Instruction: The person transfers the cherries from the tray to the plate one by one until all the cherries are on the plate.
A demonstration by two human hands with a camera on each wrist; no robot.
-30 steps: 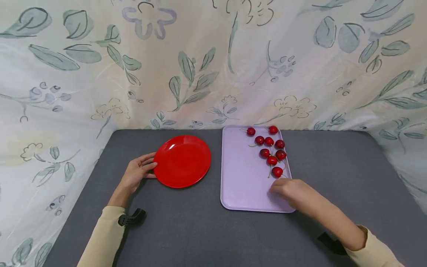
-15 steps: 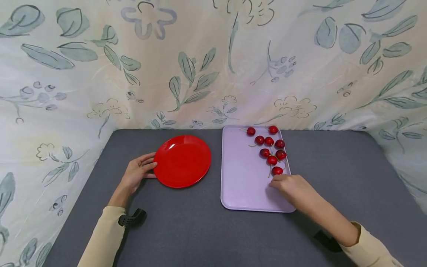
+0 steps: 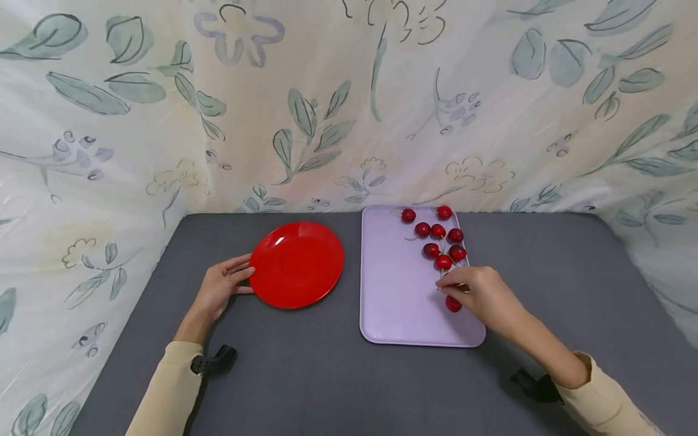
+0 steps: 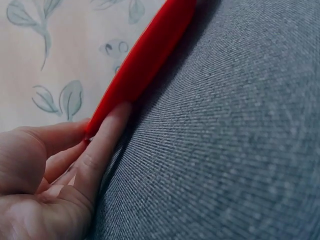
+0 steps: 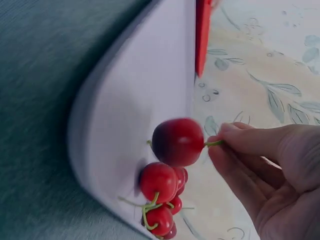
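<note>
Here we saw the right hand (image 3: 482, 295) pinching a cherry (image 3: 453, 303) by its stem, lifted over the lilac tray (image 3: 398, 303) at lower right of center. Left hand (image 3: 220, 286), fingers straight, touched the red plate (image 3: 297, 264) rim, center left.

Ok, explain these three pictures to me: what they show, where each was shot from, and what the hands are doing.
These are a person's two bare hands, not a machine. The wide picture comes from a camera on the head; the two close-ups come from cameras on each wrist. On the grey fabric-covered table lie a round red plastic plate and a lilac rectangular tray bearing red cherries. The left hand touches the plate's rim with straight fingers. The right hand pinches the stem of one red cherry, raised off the tray.
</note>
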